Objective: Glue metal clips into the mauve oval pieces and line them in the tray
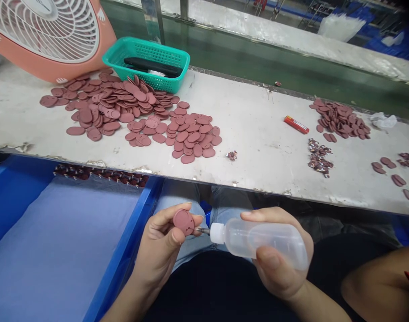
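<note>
The person's left hand (159,255) pinches one round, dusty-pink rubbery disc (184,222), its fingers and thumb clamped on the rim, while the right hand (280,255) grips one translucent plastic squeeze bottle (264,243), fingers curled over the top and thumb pressed against the side. The bottle has a white cap (217,233) and a thin metal nozzle (202,230), whose tip touches the disc's edge. Hand, disc and bottle are held over the person's blue-denim lap (187,199), just beyond the near edge of a scuffed white work table (258,125). Two large, merging piles of similar pink discs (107,105) cover the table's left half, beside one teal plastic basket (147,62) holding long black objects (152,66) at the far edge. A salmon-pink fan with a white grille (46,36) stands at the far left corner. Toward the right are one smaller heap of pink discs (340,120), one red-and-yellow rectangular lighter (296,124), whose print is too small to read, and one crumpled white plastic bag (382,120). Below the table's left side sits one blue tray with a pale blue liner (63,232). Another person's bare forearm (378,286) enters at the lower right corner.
</note>
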